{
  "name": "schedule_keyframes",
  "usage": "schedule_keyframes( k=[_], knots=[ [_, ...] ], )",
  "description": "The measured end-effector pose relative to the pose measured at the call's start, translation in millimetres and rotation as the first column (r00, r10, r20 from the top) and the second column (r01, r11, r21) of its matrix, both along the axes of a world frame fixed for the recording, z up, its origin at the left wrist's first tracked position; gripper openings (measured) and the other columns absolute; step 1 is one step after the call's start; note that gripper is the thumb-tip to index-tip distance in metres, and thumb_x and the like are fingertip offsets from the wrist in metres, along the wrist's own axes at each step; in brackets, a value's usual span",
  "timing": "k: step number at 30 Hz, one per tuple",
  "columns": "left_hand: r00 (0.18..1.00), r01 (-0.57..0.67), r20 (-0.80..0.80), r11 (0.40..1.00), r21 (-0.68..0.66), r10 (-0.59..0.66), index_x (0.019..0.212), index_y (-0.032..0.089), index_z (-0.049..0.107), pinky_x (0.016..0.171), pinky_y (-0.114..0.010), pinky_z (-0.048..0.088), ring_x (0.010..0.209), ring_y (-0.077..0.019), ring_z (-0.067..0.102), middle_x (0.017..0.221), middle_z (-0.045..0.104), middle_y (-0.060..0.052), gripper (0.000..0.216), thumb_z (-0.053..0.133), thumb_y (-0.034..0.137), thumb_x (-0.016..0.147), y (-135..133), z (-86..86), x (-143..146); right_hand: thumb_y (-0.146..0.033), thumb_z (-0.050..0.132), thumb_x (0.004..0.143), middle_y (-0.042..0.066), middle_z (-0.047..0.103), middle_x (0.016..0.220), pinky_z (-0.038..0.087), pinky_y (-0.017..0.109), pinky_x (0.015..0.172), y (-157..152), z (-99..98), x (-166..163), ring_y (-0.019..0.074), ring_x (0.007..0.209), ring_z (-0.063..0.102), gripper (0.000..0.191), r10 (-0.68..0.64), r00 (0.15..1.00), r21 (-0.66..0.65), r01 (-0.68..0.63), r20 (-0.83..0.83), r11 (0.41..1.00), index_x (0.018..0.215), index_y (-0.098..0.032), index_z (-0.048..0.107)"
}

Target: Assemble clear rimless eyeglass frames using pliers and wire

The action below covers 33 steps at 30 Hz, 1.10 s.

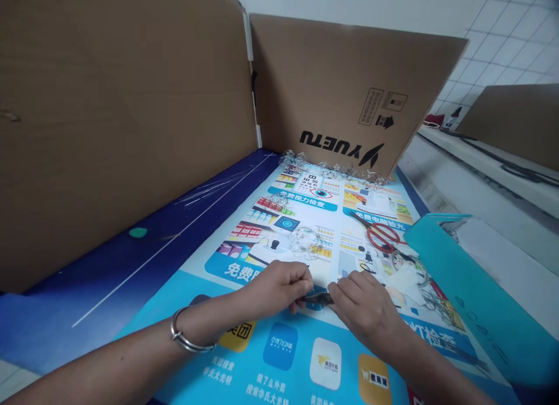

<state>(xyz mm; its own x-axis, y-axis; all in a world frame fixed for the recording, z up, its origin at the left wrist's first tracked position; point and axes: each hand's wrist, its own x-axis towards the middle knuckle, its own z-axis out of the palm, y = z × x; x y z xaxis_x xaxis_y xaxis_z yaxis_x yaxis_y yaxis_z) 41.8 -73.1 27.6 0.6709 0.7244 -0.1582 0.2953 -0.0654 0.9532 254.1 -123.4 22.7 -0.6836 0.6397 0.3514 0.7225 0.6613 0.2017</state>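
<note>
My left hand (pixel 279 287) and my right hand (pixel 364 303) meet over a printed blue poster (pixel 279 358) that covers the work surface. Both pinch a small dark thin object (pixel 317 299) between their fingertips; what it is I cannot make out. A silver bangle (pixel 186 335) circles my left wrist. Just beyond the hands lies a clear crinkled plastic piece (pixel 305 242).
Tall cardboard sheets stand at the left (pixel 122 119) and at the back, one printed YUETU (pixel 349 96). Crumpled clear wrappers (pixel 332 169) line the back cardboard's foot. Red-handled scissors (pixel 379 235) lie right of centre. A teal bag (pixel 471 294) sits at the right.
</note>
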Motion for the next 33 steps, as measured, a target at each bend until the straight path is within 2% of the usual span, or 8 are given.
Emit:
schedule_keyframes(
  k=[6,8,10,14,20,26,30,33],
  knots=[
    [0.995,-0.040,-0.076,0.977,0.209,0.057,0.073,0.018,0.052,0.050,-0.019,0.043,0.051,-0.0104,0.056,0.060,0.059,0.002,0.018,0.043,0.028,0.085,-4.5,2.5,1.4,-0.025,0.051,0.086,0.004,0.054,0.072,0.031,0.031,0.063,-7.6,6.1,-6.6,0.0172,0.069,0.044,0.012,-0.075,0.994,-0.022,0.073,-0.084,0.997,0.087,-0.015,0.057],
    [0.996,-0.034,-0.073,0.980,0.197,0.049,0.073,0.018,0.052,0.049,-0.019,0.043,0.051,-0.0106,0.057,0.061,0.059,0.002,0.019,0.043,0.029,0.085,-4.6,0.8,2.2,-0.023,0.052,0.085,0.004,0.054,0.073,0.031,0.032,0.063,-9.7,6.0,-6.6,0.0177,0.070,0.044,0.010,-0.093,0.994,-0.029,0.091,-0.052,0.995,0.089,-0.015,0.057],
    [0.998,-0.021,-0.062,0.992,0.123,0.028,0.073,0.018,0.052,0.047,-0.019,0.043,0.050,-0.0112,0.058,0.062,0.060,0.002,0.019,0.043,0.030,0.085,-3.9,-1.7,3.1,-0.019,0.052,0.084,0.005,0.054,0.075,0.031,0.033,0.064,-11.5,5.5,-5.8,0.0181,0.071,0.044,0.011,-0.103,0.995,-0.015,0.103,0.014,0.995,0.093,-0.015,0.057],
    [0.999,-0.028,-0.034,0.999,0.037,0.029,0.073,0.017,0.051,0.046,-0.020,0.044,0.051,-0.0123,0.059,0.063,0.061,0.001,0.018,0.043,0.029,0.084,-1.9,-5.9,4.3,-0.013,0.049,0.083,0.006,0.054,0.078,0.032,0.036,0.067,-15.2,8.3,-4.2,0.0193,0.072,0.045,0.018,-0.106,0.986,0.062,0.099,0.126,0.993,0.100,-0.014,0.057],
    [0.996,-0.070,-0.043,0.993,0.098,0.074,0.072,0.018,0.053,0.047,-0.020,0.044,0.052,-0.0121,0.059,0.063,0.061,0.002,0.018,0.043,0.027,0.083,-0.9,-6.1,3.7,-0.015,0.048,0.085,0.008,0.055,0.082,0.033,0.038,0.070,-19.4,17.6,-3.3,0.0217,0.078,0.048,0.020,-0.101,0.983,0.117,0.084,0.151,0.990,0.103,-0.013,0.057],
    [0.990,-0.119,-0.056,0.973,0.200,0.133,0.074,0.018,0.054,0.048,-0.020,0.045,0.051,-0.0120,0.059,0.059,0.059,0.003,0.018,0.043,0.027,0.084,-4.1,-4.0,4.7,-0.015,0.049,0.084,0.008,0.056,0.083,0.034,0.039,0.069,-17.4,13.8,-2.9,0.0214,0.076,0.048,0.019,-0.107,0.985,0.130,0.089,0.135,0.987,0.102,-0.012,0.057],
    [0.990,-0.128,-0.031,0.973,0.191,0.136,0.073,0.018,0.054,0.049,-0.021,0.045,0.051,-0.0118,0.058,0.057,0.057,0.003,0.017,0.044,0.027,0.083,-5.2,-4.0,6.1,-0.016,0.050,0.084,0.008,0.057,0.083,0.034,0.038,0.068,-16.7,10.7,-3.5,0.0223,0.078,0.048,0.019,-0.113,0.989,0.128,0.101,0.096,0.987,0.101,-0.012,0.057],
    [0.989,-0.148,0.015,0.980,0.136,0.148,0.074,0.017,0.054,0.050,-0.022,0.047,0.051,-0.0116,0.057,0.058,0.056,0.003,0.016,0.045,0.027,0.083,-5.1,-5.4,7.4,-0.016,0.050,0.084,0.008,0.057,0.081,0.034,0.038,0.067,-17.6,11.0,-3.0,0.0226,0.078,0.048,0.018,-0.118,0.991,0.134,0.108,0.064,0.985,0.100,-0.012,0.058]
  ],
)
